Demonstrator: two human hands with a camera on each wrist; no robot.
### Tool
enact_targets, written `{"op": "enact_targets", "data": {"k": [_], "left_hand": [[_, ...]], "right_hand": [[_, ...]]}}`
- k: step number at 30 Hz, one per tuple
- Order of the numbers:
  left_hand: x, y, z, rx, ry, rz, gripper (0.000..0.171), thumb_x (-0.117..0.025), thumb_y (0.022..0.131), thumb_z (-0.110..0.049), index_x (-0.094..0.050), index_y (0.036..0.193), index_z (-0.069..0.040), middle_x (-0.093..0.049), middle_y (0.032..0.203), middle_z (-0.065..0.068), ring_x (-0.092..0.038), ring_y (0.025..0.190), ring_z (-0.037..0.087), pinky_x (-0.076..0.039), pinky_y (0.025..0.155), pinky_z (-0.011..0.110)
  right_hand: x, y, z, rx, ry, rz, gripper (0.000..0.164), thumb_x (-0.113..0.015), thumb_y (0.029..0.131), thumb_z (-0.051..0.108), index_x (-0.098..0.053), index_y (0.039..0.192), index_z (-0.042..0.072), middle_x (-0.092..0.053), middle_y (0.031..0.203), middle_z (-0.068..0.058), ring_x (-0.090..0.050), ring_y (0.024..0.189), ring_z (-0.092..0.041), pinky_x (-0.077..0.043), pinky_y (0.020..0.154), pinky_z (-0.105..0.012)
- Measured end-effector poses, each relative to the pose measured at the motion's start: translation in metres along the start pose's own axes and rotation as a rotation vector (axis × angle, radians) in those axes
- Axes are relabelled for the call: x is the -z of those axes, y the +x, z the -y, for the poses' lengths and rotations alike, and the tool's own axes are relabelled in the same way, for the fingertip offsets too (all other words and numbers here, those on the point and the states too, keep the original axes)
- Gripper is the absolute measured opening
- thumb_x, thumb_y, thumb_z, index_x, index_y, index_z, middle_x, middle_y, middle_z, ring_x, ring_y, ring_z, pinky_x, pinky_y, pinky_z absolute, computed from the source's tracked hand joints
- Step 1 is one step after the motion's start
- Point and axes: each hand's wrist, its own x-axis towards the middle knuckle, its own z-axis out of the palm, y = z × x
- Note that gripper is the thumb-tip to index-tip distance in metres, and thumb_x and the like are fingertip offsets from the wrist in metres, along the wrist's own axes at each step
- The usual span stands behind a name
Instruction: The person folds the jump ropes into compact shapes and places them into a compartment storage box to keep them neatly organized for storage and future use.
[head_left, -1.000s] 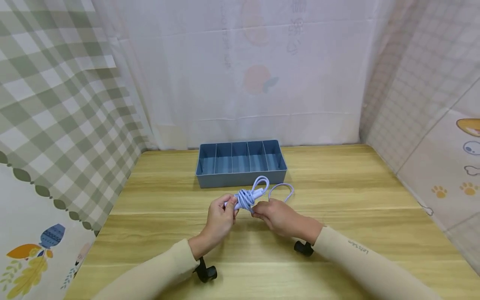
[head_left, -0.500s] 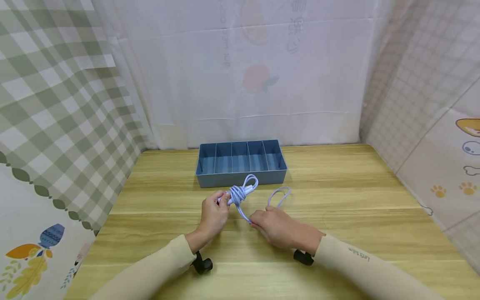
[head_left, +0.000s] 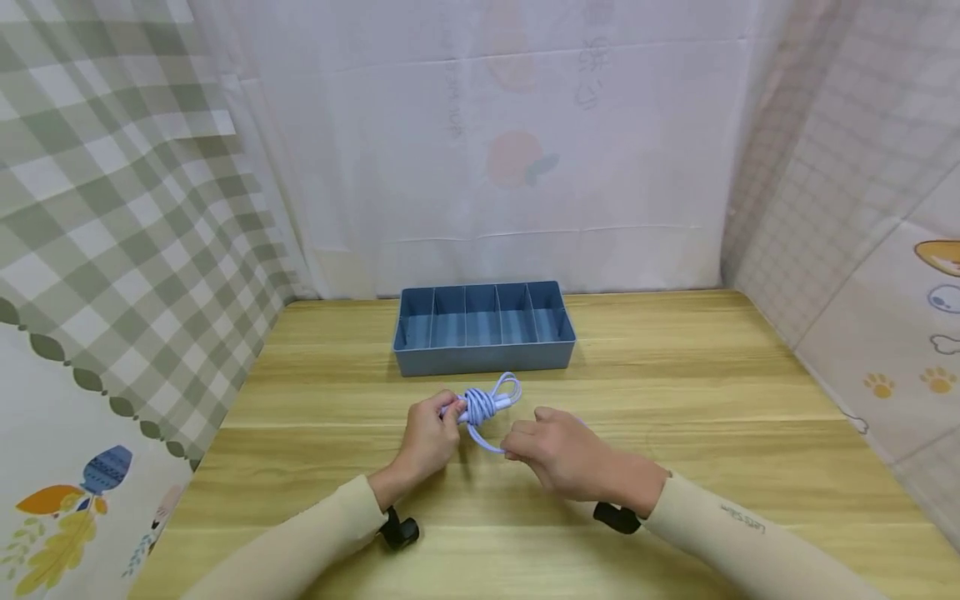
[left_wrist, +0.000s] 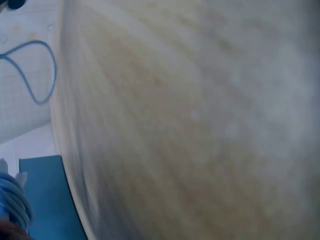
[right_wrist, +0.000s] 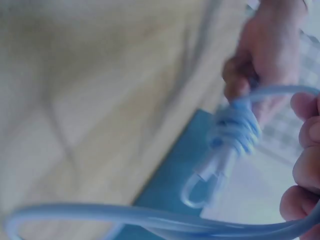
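Observation:
A pale lilac-blue skipping rope (head_left: pixel 480 406) is wound in a tight bundle round its light handles (right_wrist: pixel 217 162). My left hand (head_left: pixel 431 433) pinches the near end of this bundle between thumb and fingers. Low over the table, my right hand (head_left: pixel 558 450) grips the loose cord (right_wrist: pixel 125 214) in curled fingers (right_wrist: pixel 307 167). A short slack stretch of cord runs between the two hands. In the left wrist view, the coils (left_wrist: pixel 14 202) show only at the edge, and a free cord loop (left_wrist: pixel 54 75) hangs apart.
Behind the hands stands a blue-grey tray (head_left: pixel 483 360) with several narrow compartments. The wooden table (head_left: pixel 675 375) carries it. A checked cloth (head_left: pixel 142 192) hangs at the left, a white cloth (head_left: pixel 375 167) at the back.
My left hand has drawn leftward with the bundle, which has also dipped. A strand of cord now spans the widened gap to my right hand. The free loop has dropped largely behind the right hand.

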Motion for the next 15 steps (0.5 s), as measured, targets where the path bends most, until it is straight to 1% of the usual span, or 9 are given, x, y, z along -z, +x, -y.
{"op": "enact_targets", "data": {"k": [3, 5, 7, 10, 12, 15], "left_hand": [[0.000, -0.001, -0.004, 0.000, -0.001, 0.056, 0.018, -0.063, 0.099, 0.002, -0.068, 0.082, -0.002, -0.065, 0.074, 0.014, -0.048, 0.057, 0.008, -0.041, 0.050, 0.022], [0.001, -0.002, -0.007, -0.002, -0.002, 0.091, 0.019, -0.062, 0.100, 0.002, -0.068, 0.082, -0.003, -0.066, 0.075, 0.016, -0.047, 0.057, 0.007, -0.041, 0.050, 0.021], [0.001, -0.003, -0.010, -0.008, -0.007, 0.126, 0.019, -0.062, 0.100, 0.001, -0.068, 0.082, -0.003, -0.066, 0.076, 0.016, -0.047, 0.056, 0.006, -0.041, 0.049, 0.021], [0.002, -0.005, -0.014, -0.033, -0.005, 0.182, 0.021, -0.062, 0.100, 0.000, -0.066, 0.081, -0.004, -0.064, 0.074, 0.012, -0.045, 0.055, 0.003, -0.040, 0.048, 0.020], [0.002, -0.007, -0.017, -0.065, 0.001, 0.226, 0.022, -0.062, 0.101, -0.001, -0.065, 0.080, -0.006, -0.062, 0.072, 0.009, -0.044, 0.055, 0.002, -0.039, 0.049, 0.020], [0.002, -0.010, -0.019, -0.118, 0.010, 0.299, 0.022, -0.061, 0.102, -0.003, -0.064, 0.080, -0.008, -0.060, 0.070, 0.007, -0.042, 0.056, 0.002, -0.038, 0.051, 0.020]], "right_hand": [[0.009, 0.004, -0.003, 0.012, 0.009, -0.048, 0.022, -0.052, 0.108, 0.022, -0.063, 0.091, 0.013, -0.056, 0.076, 0.008, -0.039, 0.058, -0.006, -0.022, 0.058, -0.018], [0.015, 0.006, -0.006, 0.013, 0.013, -0.067, 0.029, -0.046, 0.111, 0.026, -0.063, 0.091, 0.013, -0.056, 0.076, 0.008, -0.038, 0.059, -0.006, -0.020, 0.059, -0.017], [0.020, 0.008, -0.009, 0.010, 0.011, -0.077, 0.033, -0.042, 0.112, 0.030, -0.062, 0.091, 0.013, -0.056, 0.076, 0.009, -0.038, 0.059, -0.005, -0.018, 0.059, -0.017], [0.028, 0.011, -0.016, 0.003, 0.009, -0.082, 0.032, -0.045, 0.111, 0.030, -0.065, 0.093, 0.013, -0.060, 0.079, 0.009, -0.043, 0.061, -0.004, -0.019, 0.059, -0.017], [0.033, 0.011, -0.020, -0.011, 0.011, -0.077, 0.031, -0.046, 0.111, 0.030, -0.066, 0.093, 0.013, -0.063, 0.082, 0.009, -0.048, 0.063, -0.003, -0.020, 0.059, -0.018], [0.038, 0.010, -0.028, -0.037, 0.031, -0.058, 0.028, -0.051, 0.109, 0.027, -0.068, 0.093, 0.012, -0.068, 0.085, 0.008, -0.055, 0.067, -0.003, -0.028, 0.057, -0.021]]}}
